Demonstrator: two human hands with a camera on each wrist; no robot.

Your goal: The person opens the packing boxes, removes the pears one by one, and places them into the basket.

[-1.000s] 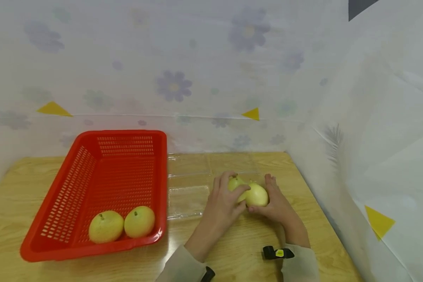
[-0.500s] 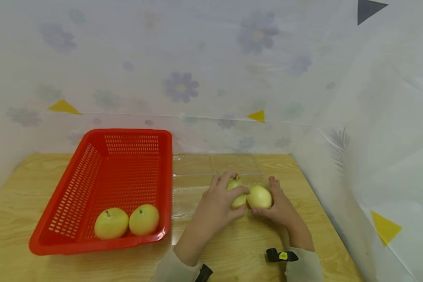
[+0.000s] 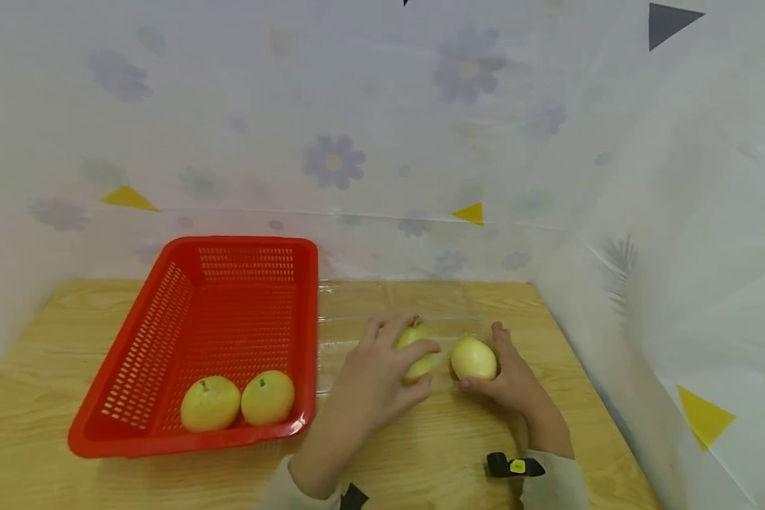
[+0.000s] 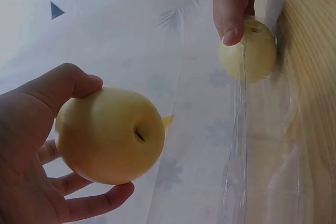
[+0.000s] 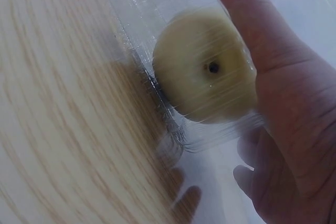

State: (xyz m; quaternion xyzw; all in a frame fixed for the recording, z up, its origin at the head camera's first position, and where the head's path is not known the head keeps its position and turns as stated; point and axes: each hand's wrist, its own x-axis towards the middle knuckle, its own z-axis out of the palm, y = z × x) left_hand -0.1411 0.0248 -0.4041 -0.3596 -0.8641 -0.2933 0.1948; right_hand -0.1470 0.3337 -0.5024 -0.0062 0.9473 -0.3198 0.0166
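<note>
My left hand (image 3: 372, 375) holds a yellow pear (image 4: 110, 135) between thumb and curled fingers, above the clear plastic box (image 3: 350, 347) in the head view. At the box's right end sits another pear (image 3: 474, 358). The right hand (image 3: 513, 379) grips that end of the box, its thumb in front and fingers towards the back. In the right wrist view, the plastic wall lies between the camera and this pear (image 5: 199, 66), with the hand (image 5: 294, 93) alongside. A red perforated basket (image 3: 309, 304) stands left of the box.
Two yellow pears, one on the left (image 3: 210, 404) and one on the right (image 3: 268, 398), lie at the basket's near end. The wooden table (image 3: 433, 453) meets a flower-patterned sheet (image 3: 382, 142) at the back and pale sheeting on the right.
My left hand has moved left with its pear, widening the gap to the pear at the right end. The right hand stays at the box's end. The head view has shifted slightly.
</note>
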